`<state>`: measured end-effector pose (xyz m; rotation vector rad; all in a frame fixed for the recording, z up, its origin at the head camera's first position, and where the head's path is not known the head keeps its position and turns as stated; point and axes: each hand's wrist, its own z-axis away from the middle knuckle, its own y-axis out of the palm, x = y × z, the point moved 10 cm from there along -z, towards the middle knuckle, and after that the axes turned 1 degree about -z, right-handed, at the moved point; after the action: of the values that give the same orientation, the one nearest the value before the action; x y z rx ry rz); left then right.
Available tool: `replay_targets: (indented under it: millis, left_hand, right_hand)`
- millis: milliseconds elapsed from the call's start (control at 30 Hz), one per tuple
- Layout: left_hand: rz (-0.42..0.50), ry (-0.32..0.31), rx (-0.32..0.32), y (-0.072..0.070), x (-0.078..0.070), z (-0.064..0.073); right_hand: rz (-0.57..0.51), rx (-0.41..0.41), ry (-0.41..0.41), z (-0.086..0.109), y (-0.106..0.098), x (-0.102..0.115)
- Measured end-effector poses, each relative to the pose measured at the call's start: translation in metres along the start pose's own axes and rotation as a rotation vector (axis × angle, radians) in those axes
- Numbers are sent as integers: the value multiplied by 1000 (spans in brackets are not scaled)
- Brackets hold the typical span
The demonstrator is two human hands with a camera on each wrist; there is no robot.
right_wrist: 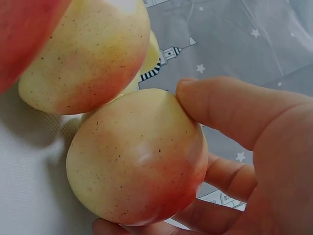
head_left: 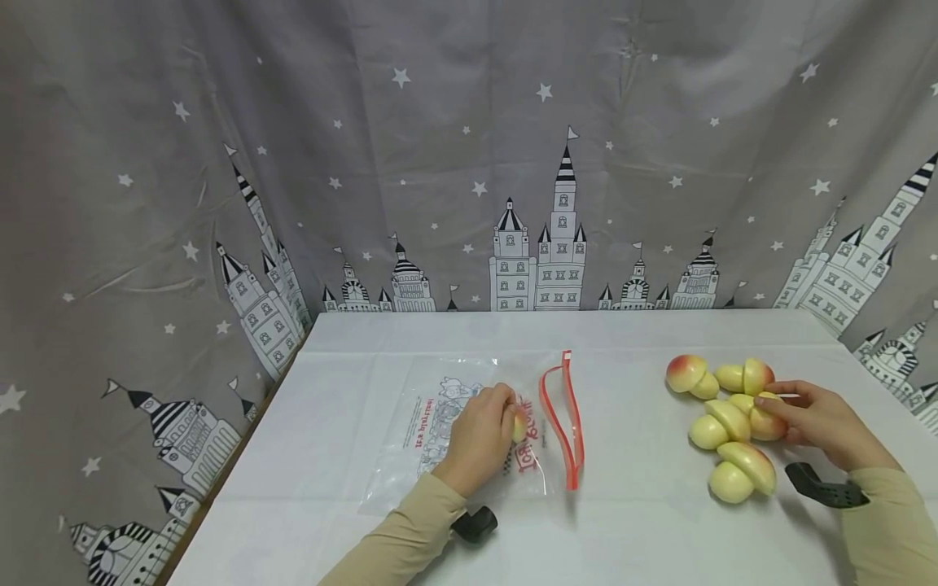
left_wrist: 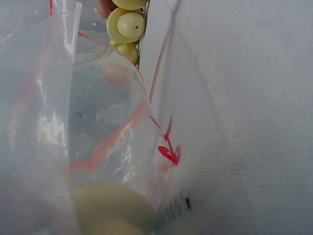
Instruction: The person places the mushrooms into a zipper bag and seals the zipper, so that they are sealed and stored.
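Observation:
A clear zip bag (head_left: 399, 472) with red edging and printed figures lies on the white table, its red-edged mouth to the right. My left hand (head_left: 478, 435) is over the bag's middle, fingers curled at a yellow-and-red toy mushroom (head_left: 519, 425). In the left wrist view the film of the bag (left_wrist: 54, 112) fills the left side, and a pale yellow rounded shape (left_wrist: 112, 208) shows through it. At the right my right hand (head_left: 831, 419) grips another toy mushroom (right_wrist: 139, 159) by its blushed cap, thumb on one side and fingers curled on the other.
Several more toy mushrooms cluster beside my right hand, among them one at the back (head_left: 687, 374) and one at the front (head_left: 742, 472). A grey curtain (head_left: 440, 163) printed with castles hangs behind the table (head_left: 630, 521). Black wrist mounts (head_left: 824, 487) sit under the sleeves.

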<state>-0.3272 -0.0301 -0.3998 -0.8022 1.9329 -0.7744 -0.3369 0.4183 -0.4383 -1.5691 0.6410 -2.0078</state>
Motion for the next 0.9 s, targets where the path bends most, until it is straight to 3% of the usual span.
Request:
replay_targets:
  millis: [600, 900]
  left_hand:
    - [-8, 11, -3, 0, 0, 0]
    - [-12, 11, -3, 1, -1, -1]
  right_hand:
    - [18, -57, -95, 10, -12, 23]
    - [4, -126, -166, 15, -14, 47]
